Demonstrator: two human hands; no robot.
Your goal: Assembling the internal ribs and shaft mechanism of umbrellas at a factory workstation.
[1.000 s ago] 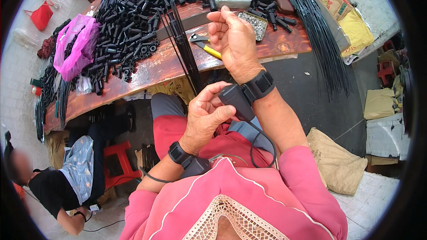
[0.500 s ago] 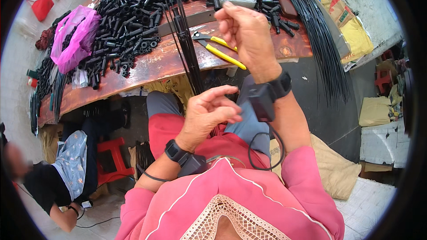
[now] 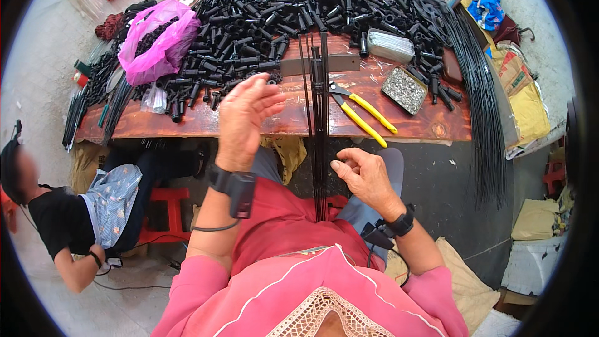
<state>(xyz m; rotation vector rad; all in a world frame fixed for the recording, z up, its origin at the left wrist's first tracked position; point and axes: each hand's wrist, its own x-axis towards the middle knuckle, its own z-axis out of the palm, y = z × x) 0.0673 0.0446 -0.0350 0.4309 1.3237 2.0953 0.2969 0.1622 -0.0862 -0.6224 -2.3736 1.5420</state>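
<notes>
Black rods [image 3: 320, 125] hang off table [image 3: 249, 122]; right hand [image 3: 368, 178] at 3 o'clock, fingers curled, empty. Left hand [image 3: 243, 118] spread wide. Pink bag [image 3: 159, 43] at 10 o'clock.

Top: pink long-sleeved garment, thin white piping, cream lace trim at neckline
Legs: red cloth over lap, grey-blue trousers beneath
Left hand [image 3: 244, 112]: bare; black wrist strap carrying a dark rectangular box, thin black cable looping from it
Right hand [image 3: 365, 176]: bare; black wrist strap, dark box and black cable on forearm side
</notes>
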